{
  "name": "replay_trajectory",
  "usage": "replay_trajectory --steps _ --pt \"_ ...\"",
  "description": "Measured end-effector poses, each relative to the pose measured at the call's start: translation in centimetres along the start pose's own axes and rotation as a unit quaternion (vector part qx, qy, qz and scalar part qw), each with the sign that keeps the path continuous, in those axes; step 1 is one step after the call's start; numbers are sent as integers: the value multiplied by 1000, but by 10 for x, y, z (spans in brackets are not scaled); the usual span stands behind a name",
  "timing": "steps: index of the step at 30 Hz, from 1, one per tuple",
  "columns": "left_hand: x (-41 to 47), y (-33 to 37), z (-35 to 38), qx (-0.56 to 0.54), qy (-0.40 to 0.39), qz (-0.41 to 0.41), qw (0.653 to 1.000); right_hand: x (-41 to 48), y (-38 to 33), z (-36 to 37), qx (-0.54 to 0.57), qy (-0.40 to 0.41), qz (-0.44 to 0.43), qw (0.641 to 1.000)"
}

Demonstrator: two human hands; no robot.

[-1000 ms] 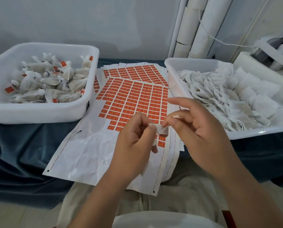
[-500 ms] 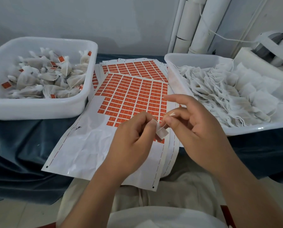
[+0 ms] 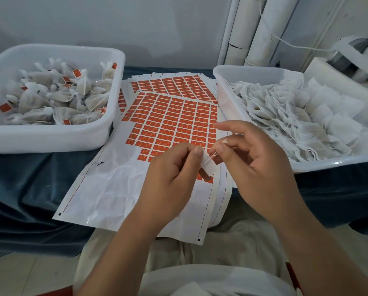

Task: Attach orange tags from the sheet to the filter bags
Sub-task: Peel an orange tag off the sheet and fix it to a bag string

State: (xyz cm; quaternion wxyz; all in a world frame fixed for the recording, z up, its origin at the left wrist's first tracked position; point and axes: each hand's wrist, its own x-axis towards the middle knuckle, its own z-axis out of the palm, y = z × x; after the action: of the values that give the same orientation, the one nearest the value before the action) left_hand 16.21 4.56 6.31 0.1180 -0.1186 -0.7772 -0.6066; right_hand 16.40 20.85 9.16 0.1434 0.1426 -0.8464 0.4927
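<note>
My left hand [image 3: 170,174] — fingers [image 3: 195,154] pinch small white-backed paper tag [image 3: 208,166] | right hand [image 3: 258,165] pinches thin pale string [image 3: 214,155], close for joining.

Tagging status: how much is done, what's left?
Done: the left tub holds tagged bags, and the top sheet is stripped bare at its near end. In hand: left hand pinches a small white piece, right hand pinches the string. Left: right tub heaped with untagged bags; many orange tags remain.
</note>
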Motion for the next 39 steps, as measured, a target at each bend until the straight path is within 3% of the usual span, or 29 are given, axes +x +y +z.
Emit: replay_trajectory --steps 8,12,16,19,24,39 --pt "0 4 -2 -26 8 1 1000 4 7 3 80 -10 15 997" --pt "1 10 -7 -78 32 -111 990 5 8 3 175 -20 54 983" --pt "3 12 -8 -125 10 -224 967 4 7 5 157 6 21 987" --pt "4 13 -9 -156 -24 -258 953 3 7 7 145 14 8 989" --pt "7 11 -12 -193 -72 -287 936 3 8 8 137 17 -1 990" --pt "9 2 -12 -187 -77 -291 935 3 9 10 113 14 4 994"
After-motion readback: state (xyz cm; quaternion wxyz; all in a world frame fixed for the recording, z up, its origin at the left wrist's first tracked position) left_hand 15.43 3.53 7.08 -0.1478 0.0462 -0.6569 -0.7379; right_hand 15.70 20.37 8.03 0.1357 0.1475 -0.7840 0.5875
